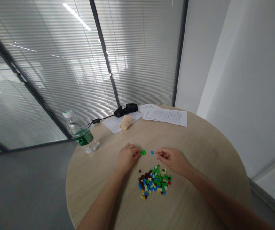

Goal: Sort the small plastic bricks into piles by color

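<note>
Left hand at green bricks, right hand by a blue brick

In the head view, both hands rest low over a round wooden table, fingertips turned toward each other. The left fingers curl with their tips at the small green bricks; whether they pinch them, I cannot tell. The right thumb and forefinger point at the blue brick, just beside the green ones; whether they grip it is also too small to tell. Nearer the wearer, between the forearms, lies a mixed brick pile in green, blue, brown, yellow, white and red. A clear bottle with a green label stands at the table's left edge. Toward the far edge are a paper cup lying on its side, printed sheets and a bunched black item.
</note>
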`<state>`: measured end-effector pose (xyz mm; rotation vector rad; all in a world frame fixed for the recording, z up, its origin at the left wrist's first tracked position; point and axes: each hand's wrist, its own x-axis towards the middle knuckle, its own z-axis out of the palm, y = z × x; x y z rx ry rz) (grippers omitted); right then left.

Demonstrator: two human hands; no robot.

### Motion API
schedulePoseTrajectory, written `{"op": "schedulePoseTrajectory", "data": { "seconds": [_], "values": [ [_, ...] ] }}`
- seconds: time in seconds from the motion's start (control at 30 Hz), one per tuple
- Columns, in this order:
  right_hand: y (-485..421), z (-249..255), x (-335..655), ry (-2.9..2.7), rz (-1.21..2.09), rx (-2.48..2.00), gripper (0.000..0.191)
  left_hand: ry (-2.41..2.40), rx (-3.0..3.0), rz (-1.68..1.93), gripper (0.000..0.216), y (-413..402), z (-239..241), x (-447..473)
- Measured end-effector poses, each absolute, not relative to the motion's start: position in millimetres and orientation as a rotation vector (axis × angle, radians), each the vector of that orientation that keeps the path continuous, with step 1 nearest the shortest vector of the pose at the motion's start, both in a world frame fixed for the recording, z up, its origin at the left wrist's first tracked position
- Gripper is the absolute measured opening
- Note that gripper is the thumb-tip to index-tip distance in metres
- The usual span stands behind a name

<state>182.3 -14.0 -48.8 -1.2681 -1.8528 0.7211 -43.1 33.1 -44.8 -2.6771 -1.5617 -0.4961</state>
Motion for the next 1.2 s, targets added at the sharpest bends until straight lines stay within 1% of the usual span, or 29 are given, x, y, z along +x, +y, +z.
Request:
{"op": "schedulePoseTrajectory", "data": {
  "seconds": [0.13, 0.3, 0.5, 0.63, 0.83, 1.2],
  "values": [
    [-14, -50, 184, -1.975, 0.637, -1.253, 0.018, -1.556, -2.675, -0.540, 0.014, 33, -46, -43],
    [-14, -52, 183, -2.202, 0.508, -1.087, 0.012, -1.530, -2.718, -0.601, 0.015, 27, -41, -41],
    [-16, -51, 182, -2.324, 0.504, -1.069, 0.012, -1.372, -2.932, -0.658, 0.011, 13, -27, -35],
    [-16, -49, 184, -2.332, 0.571, -1.102, 0.013, -1.333, -2.989, -0.613, 0.011, 9, -23, -32],
    [-15, -50, 185, -2.333, 0.583, -1.100, 0.007, -1.335, -3.021, -0.559, 0.012, 8, -25, -31],
    [-14, -46, 185, -2.147, 0.587, -0.999, 0.004, -1.266, -3.200, -0.733, 0.011, -3, -23, -17]
  ]
}}
